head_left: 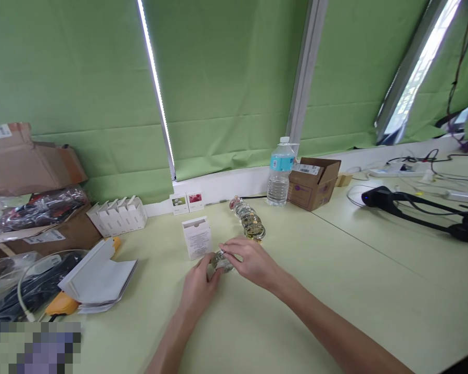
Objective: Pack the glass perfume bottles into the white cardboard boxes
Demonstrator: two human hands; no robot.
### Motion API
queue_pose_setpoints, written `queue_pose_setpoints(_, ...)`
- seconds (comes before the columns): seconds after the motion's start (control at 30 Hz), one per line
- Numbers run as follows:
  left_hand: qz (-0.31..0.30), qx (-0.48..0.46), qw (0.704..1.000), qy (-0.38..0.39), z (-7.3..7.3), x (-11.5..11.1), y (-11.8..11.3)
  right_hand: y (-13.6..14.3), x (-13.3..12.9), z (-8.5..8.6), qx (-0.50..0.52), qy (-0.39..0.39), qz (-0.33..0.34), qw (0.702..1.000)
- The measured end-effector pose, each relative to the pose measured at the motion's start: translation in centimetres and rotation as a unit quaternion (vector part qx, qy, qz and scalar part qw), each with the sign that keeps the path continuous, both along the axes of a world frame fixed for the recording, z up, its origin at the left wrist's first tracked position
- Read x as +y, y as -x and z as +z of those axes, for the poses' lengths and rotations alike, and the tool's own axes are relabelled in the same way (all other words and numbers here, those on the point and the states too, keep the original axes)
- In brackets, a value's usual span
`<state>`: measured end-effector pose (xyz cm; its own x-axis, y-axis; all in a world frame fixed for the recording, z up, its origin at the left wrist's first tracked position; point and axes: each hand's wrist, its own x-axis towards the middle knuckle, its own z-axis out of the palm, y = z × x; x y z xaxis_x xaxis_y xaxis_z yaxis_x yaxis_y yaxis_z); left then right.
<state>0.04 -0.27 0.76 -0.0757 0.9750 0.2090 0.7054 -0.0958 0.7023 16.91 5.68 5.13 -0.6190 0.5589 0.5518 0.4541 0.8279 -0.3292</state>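
Observation:
A small shiny, silvery round object [223, 262] is at the table's middle, partly covered by my fingers; I cannot make out its exact kind. My left hand [200, 283] grips its left and near side between thumb and fingers. From the right, my right hand [247, 257] pinches a small piece at its upper edge, with the fingertips closed. Just behind my left hand stands an upright white small box [197, 238] with printed text. Beyond my right hand runs a row of similar shiny gold and silver round pieces [249, 218], lying overlapped.
At the back stand a water bottle [280, 174], an open brown carton [314, 183] and two small picture cards [187, 203]. White boxes [117, 216], opened white packaging [101, 280] and stacked cartons [33, 161] fill the left. A black headset-like device [409, 210] and cables lie right.

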Motion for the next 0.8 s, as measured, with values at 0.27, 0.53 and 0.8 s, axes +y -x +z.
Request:
queue_pose_setpoints(0.27,0.002,-0.001,1.0,0.004,0.1,-0.1,-0.1,0.4,-0.8,1.0,-0.048,0.013,-0.033,0.998)
queue_pose_setpoints(0.53,-0.005,0.0,1.0,-0.004,0.0,-0.1,0.0,0.3,-0.9,1.7,-0.052,0.075,-0.044,0.995)
queue_pose_setpoints(0.8,-0.009,-0.001,1.0,-0.004,-0.1,0.0,0.0,0.6,-1.2,2.0,-0.075,0.061,-0.055,0.994)
